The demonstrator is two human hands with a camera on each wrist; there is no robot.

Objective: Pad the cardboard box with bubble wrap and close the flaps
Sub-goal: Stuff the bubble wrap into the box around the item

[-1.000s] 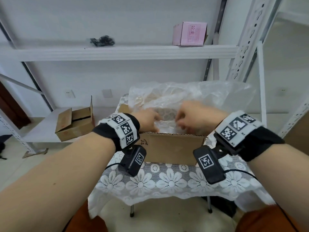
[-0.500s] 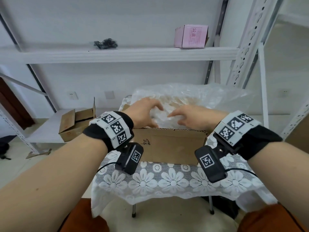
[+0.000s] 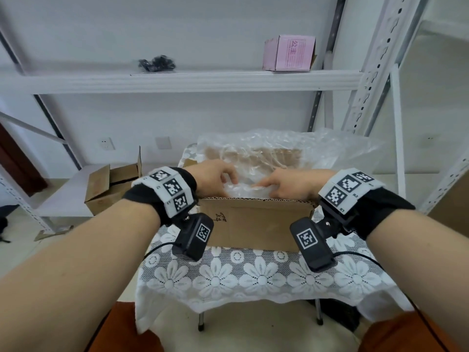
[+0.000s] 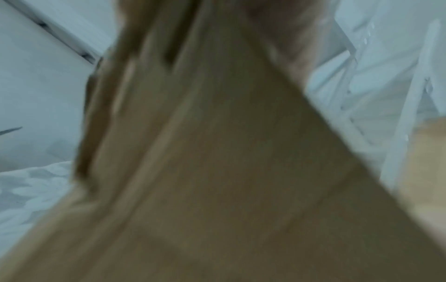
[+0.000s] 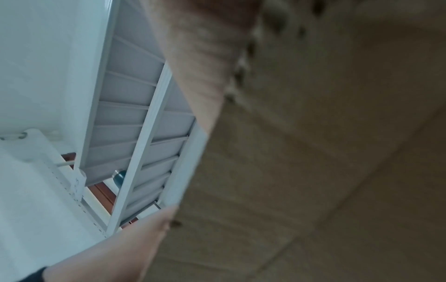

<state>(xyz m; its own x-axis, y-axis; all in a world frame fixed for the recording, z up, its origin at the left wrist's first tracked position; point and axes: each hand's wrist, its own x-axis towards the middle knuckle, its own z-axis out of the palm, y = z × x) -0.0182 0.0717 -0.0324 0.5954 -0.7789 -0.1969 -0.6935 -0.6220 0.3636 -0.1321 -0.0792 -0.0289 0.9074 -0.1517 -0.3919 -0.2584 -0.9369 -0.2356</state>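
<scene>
The left hand (image 3: 212, 177) curls its fingers over the bubble wrap (image 3: 256, 158) just past the near rim of the cardboard box (image 3: 253, 219), though whether that grip actually pinches the film or only presses on it I cannot tell; the right hand (image 3: 284, 182) lies with fingers fairly straight, pointing inward and resting on the same sheet, holding nothing that I can see; both wrist views are blurred and filled with brown cardboard, so they settle nothing about the fingers.

The wrap looks light, soft and springy, likely to billow back up once released, and its slick film may slide under flat fingers; a pinch at an edge or fold, then a push down into the corners, seems the surest hold; the box is stiff corrugated board, best taken at the flap edges.

The box sits on the lace-covered worktop (image 3: 228, 273), its near flap standing upright between the wrists; the wrap mounds above the opening and spills over the far and right-hand sides, directly beneath and beyond both hands; padding looks unfinished, and the flaps are not yet closed.
</scene>
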